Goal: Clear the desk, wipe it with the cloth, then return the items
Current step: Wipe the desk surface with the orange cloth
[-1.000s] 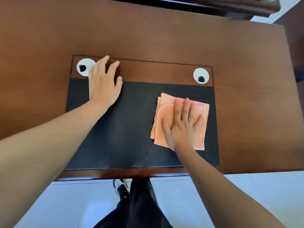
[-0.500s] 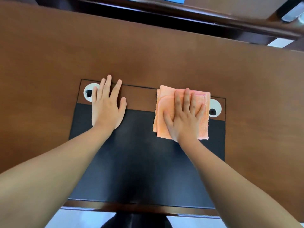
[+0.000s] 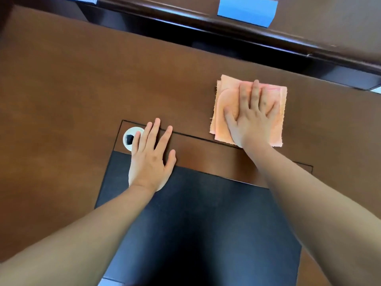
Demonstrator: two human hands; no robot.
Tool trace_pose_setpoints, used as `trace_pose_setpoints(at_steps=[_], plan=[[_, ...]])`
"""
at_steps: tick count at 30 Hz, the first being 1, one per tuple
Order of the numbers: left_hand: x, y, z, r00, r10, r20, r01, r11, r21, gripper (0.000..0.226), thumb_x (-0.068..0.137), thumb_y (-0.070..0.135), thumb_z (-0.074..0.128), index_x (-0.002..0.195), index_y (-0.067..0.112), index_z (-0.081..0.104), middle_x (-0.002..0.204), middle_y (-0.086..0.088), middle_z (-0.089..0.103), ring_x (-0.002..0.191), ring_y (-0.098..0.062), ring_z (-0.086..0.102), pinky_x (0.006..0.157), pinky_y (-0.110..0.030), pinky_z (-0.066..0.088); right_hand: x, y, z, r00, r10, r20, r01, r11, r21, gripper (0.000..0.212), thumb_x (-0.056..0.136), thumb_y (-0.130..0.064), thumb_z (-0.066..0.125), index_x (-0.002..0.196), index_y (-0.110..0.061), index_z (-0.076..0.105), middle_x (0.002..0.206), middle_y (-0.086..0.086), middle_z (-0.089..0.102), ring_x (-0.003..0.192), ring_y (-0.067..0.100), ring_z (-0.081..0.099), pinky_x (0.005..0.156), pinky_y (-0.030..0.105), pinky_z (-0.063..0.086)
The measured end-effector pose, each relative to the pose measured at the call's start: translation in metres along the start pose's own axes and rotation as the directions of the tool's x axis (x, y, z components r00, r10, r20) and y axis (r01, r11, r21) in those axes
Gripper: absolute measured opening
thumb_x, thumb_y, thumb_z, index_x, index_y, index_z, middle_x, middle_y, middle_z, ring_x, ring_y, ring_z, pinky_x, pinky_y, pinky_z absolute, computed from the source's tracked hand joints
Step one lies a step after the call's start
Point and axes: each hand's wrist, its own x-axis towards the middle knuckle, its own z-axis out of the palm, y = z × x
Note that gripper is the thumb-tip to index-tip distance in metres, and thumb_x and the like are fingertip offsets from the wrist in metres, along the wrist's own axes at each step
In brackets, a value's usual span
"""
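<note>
Mid-wipe, by my read. Worktop point(image 3: 82, 96) shows no loose items, so clearing looks done; returning items is still left. How much surface is already wiped, can't tell from here.

My right hand point(image 3: 250, 118) is flat, fingers spread and straight, palm pressing down on the folded orange cloth point(image 3: 276, 129). No grip, just pressure. Cloth sits on bare wood under that hand, its near edge just past the inset panel line, well ahead of the black pad point(image 3: 195, 223).

My left hand point(image 3: 151, 159) is also flat, fingers straight and slightly apart, holding nothing, resting on the worktop. Heel on the pad's far corner, fingertips over the wood strip, little finger partly covering the white cable grommet point(image 3: 128, 139).

Only 1 grommet visible.
</note>
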Motion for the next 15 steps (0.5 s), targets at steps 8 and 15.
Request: trace_pose_setpoints(at_steps=[8,15], plan=[[0.001,-0.003,0.004,1.0,0.023,-0.02,-0.023,1.0,0.014,0.063,0.104,0.042,0.041,0.164,0.025,0.033,0.174,-0.007,0.018,0.162,-0.026,0.016,0.128,-0.054,0.019,0.059,-0.013,-0.01,1.0,-0.03,0.01,0.03,1.0,0.006,0.082,0.099,-0.076,0.009,0.169,-0.035,-0.001,0.178,0.001,-0.01,0.164,0.03,-0.006,0.127,0.067,-0.005],[0.001,-0.005,0.004,0.999,0.032,-0.004,-0.032,0.999,0.027,0.063,0.105,0.045,0.036,0.165,0.026,0.031,0.175,-0.006,0.017,0.162,-0.026,0.014,0.128,-0.054,0.017,0.042,-0.014,-0.007,1.0,-0.021,0.009,0.021,1.0,0.022,0.081,0.101,-0.073,0.013,0.169,-0.032,0.0,0.178,0.002,-0.008,0.164,0.027,-0.008,0.127,0.067,-0.005]])
